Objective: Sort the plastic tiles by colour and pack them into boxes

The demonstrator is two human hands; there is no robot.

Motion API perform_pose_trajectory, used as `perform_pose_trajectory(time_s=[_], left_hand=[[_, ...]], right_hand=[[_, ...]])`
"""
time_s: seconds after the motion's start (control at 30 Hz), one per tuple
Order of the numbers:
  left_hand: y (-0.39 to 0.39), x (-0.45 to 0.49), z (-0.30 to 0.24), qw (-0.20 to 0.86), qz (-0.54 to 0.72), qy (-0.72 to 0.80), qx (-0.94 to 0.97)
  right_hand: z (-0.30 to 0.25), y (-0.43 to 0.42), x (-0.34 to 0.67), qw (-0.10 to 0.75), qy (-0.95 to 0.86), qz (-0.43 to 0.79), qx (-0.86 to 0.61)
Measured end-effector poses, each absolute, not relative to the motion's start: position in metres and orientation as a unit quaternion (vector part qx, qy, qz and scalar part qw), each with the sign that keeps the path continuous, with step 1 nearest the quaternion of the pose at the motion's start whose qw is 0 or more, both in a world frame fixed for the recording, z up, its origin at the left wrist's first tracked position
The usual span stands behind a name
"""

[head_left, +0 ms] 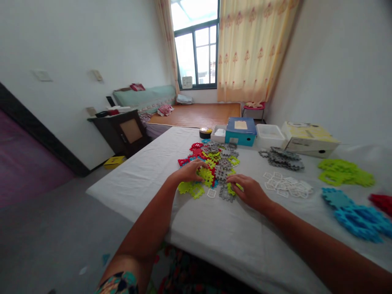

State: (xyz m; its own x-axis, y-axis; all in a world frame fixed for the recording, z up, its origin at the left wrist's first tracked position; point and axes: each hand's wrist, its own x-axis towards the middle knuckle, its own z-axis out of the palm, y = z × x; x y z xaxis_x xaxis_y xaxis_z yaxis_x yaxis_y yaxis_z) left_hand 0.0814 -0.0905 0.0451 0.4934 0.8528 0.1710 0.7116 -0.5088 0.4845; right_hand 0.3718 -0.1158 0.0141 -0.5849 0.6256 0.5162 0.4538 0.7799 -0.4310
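Observation:
A mixed heap of toothed plastic building pieces in red, grey, blue and yellow-green lies on the white-covered table between my hands. My left hand point(192, 171) is at the heap's left side, fingers curled onto a yellow-green building piece point(207, 178) that looks tilted up. On the right, my right hand point(247, 188) has its fingers bent round another yellow-green building piece point(230, 188), partly hidden by them. Beside that lies a grey building piece point(226, 194). A white square frame piece point(211, 193) rests in front of the heap, near more flat yellow-green pieces point(196, 190).
Sorted piles stand to the right: grey pieces point(283, 158), white frames point(288, 185), yellow-green pieces point(344, 172), blue pieces point(363, 218) and red pieces point(382, 203). Along the back are a blue box point(241, 132), a clear tub point(269, 136), a yellow-white box point(309, 141) and a tape roll point(205, 132).

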Motion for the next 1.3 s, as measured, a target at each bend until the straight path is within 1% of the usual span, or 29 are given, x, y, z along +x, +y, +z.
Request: perform_pose_trajectory(time_s=[0.13,0.23,0.3,0.37,0.5,0.6,0.73,0.87,0.93,1.0,1.1,1.2,1.27,1.3], left_hand=[[-0.085,0.083,0.045,0.214,0.27,0.508,0.79],[-0.084,0.094,0.055,0.246,0.328,0.487,0.771],[-0.086,0.108,0.064,0.258,0.331,0.461,0.782],[-0.088,0.126,0.071,0.271,0.303,0.433,0.805],[-0.088,0.164,0.072,0.3,0.263,0.38,0.835],[-0.084,0.183,0.058,0.328,0.307,0.387,0.805],[-0.084,0.19,0.038,0.394,0.343,0.388,0.759],[-0.085,0.18,0.033,0.389,0.347,0.402,0.753],[-0.085,0.176,0.035,0.374,0.354,0.419,0.748],[-0.086,0.174,0.038,0.363,0.36,0.43,0.744],[-0.086,0.174,0.039,0.359,0.367,0.428,0.744],[-0.085,0.175,0.038,0.355,0.374,0.42,0.747],[-0.084,0.175,0.037,0.345,0.378,0.426,0.746],[-0.083,0.176,0.037,0.341,0.38,0.43,0.744]], right_hand=[[0.009,-0.112,0.385,0.367,-0.863,0.12,-0.327],[0.011,-0.112,0.386,0.4,-0.835,0.142,-0.349],[0.015,-0.113,0.385,0.418,-0.824,0.168,-0.343],[0.02,-0.113,0.384,0.428,-0.823,0.177,-0.328],[0.024,-0.111,0.388,0.413,-0.839,0.158,-0.316],[0.022,-0.107,0.397,0.384,-0.85,0.126,-0.338],[0.021,-0.1,0.408,0.354,-0.859,0.042,-0.368],[0.028,-0.078,0.425,0.367,-0.831,0.023,-0.417],[0.036,-0.062,0.449,0.362,-0.803,-0.008,-0.473],[0.045,-0.048,0.487,0.334,-0.755,-0.067,-0.56],[0.05,-0.039,0.556,0.243,-0.646,-0.123,-0.713],[0.045,-0.045,0.614,0.142,-0.559,-0.091,-0.812],[0.042,-0.05,0.636,0.123,-0.525,-0.073,-0.839],[0.044,-0.052,0.64,0.136,-0.512,-0.08,-0.844]])
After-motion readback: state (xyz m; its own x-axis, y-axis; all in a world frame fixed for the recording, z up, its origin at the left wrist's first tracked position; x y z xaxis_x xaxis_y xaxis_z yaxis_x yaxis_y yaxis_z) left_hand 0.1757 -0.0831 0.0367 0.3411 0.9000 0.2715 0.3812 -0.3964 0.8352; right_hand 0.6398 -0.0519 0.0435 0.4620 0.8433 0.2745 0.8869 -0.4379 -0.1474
